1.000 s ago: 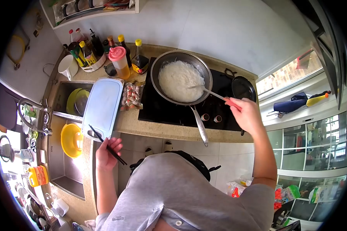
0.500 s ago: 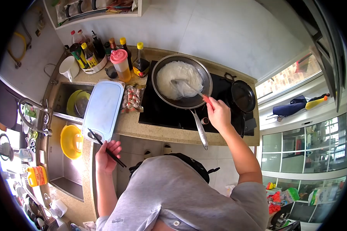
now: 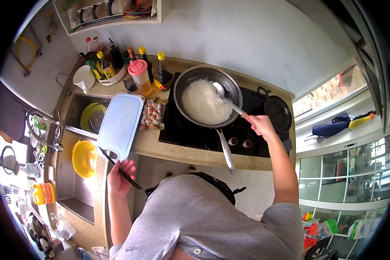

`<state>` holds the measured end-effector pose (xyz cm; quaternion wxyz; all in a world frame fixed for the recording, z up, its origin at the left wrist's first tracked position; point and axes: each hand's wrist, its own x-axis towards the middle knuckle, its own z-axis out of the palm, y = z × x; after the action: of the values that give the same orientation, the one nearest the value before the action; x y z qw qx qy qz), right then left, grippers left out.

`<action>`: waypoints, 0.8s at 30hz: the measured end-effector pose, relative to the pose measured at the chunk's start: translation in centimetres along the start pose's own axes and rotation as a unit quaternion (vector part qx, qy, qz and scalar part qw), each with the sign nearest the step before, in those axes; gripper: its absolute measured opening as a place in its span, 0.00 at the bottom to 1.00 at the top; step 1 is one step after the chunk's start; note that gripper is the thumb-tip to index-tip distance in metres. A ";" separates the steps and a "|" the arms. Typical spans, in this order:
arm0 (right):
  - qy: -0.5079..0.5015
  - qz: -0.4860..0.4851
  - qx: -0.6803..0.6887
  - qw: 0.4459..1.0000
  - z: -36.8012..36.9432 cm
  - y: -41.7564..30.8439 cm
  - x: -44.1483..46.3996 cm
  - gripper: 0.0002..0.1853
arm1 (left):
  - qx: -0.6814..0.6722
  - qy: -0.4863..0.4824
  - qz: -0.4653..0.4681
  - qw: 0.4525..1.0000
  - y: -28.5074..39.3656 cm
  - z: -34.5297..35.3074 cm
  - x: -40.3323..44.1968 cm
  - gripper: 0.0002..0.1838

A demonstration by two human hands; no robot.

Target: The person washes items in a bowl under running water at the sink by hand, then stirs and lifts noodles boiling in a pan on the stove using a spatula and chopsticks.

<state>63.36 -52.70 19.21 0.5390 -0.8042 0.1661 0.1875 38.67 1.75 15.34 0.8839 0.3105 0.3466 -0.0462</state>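
Note:
In a deep frying pan [image 3: 180, 110] on the stove lies a heap of white, translucent noodles [image 3: 203, 104]. My right hand [image 3: 263, 127] is closed around the reddish handle of a metal spatula [image 3: 236, 108]. Its head rests at the far right side of the noodles, against the pan's inner wall. A pair of black chopsticks [image 3: 131, 180] is gripped in my left hand [image 3: 122, 175], out by the counter's front edge. Just beyond that hand lies a light blue cutting board [image 3: 120, 121]. The pan's silver handle points toward me, untouched.
A small black pan [image 3: 278, 113] sits right of the noodles on the black cooktop [image 3: 177, 134]. Left of the cooktop are a bag of wrapped pieces [image 3: 152, 113], a pink-lidded jug [image 3: 139, 76] and sauce bottles [image 3: 162, 76]. The sink holds a yellow basin [image 3: 84, 159].
My right hand has moved right and slightly nearer, drawing the spatula's head from the noodles' middle to their far right side. The noodles have shifted in the pan. My left hand keeps its place.

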 end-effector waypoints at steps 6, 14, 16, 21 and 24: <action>-0.133 0.070 0.117 0.982 3.4 0.0 -1.0 0.14 | 0.005 0.012 -0.008 1.000 -0.2 0.1 0.0 0.20; -0.142 0.075 0.238 0.958 3.5 2.6 -2.4 0.15 | 0.010 0.002 -0.011 1.000 -0.5 1.3 0.0 0.20; -0.122 0.072 0.238 0.961 3.1 3.0 -2.9 0.16 | 0.009 0.011 -0.001 1.000 -0.6 1.2 -0.1 0.20; -0.130 0.028 0.269 0.954 4.1 3.7 -2.8 0.16 | 0.014 0.041 -0.023 0.999 -0.7 2.3 0.2 0.21; -0.110 0.035 0.272 0.955 2.9 4.0 -3.7 0.16 | 0.025 -0.019 -0.021 0.999 -0.5 2.6 0.3 0.20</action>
<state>57.89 -51.22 16.78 0.7452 -0.5953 0.1786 0.2417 40.28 -0.15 16.34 0.8810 0.3242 0.3353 -0.0790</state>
